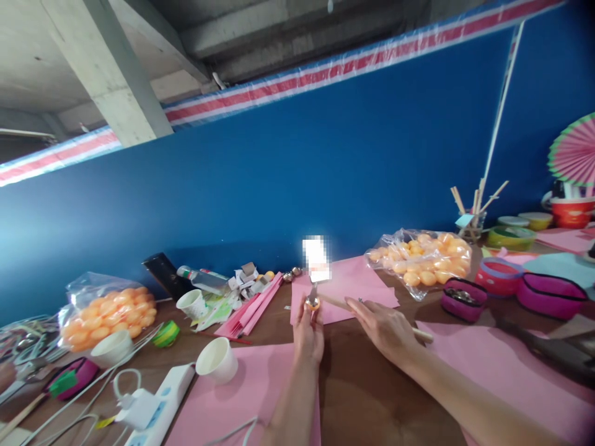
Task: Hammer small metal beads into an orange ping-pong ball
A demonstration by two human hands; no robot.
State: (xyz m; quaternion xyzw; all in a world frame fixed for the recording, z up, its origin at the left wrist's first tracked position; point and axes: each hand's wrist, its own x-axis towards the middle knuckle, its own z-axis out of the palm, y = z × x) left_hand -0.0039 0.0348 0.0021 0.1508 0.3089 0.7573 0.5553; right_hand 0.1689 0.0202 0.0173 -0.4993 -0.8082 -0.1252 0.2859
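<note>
The left hand is clamping its fingers on a small orange ball; the right hand is gripping a thin wooden stick over the brown table.

— How's the feed looking on your end?

— I'm seeing bright, even light, no hard shadows on the desk. The blue wall fades darker toward the left. There's a blown-out white patch just above my left hand, pixelated.

— Sharpness?

— Soft all over. My view is tilted and bowed at the edges; the ceiling beam leans, and the bags of orange balls smear. My right forearm blurs near the frame's bottom.
</note>
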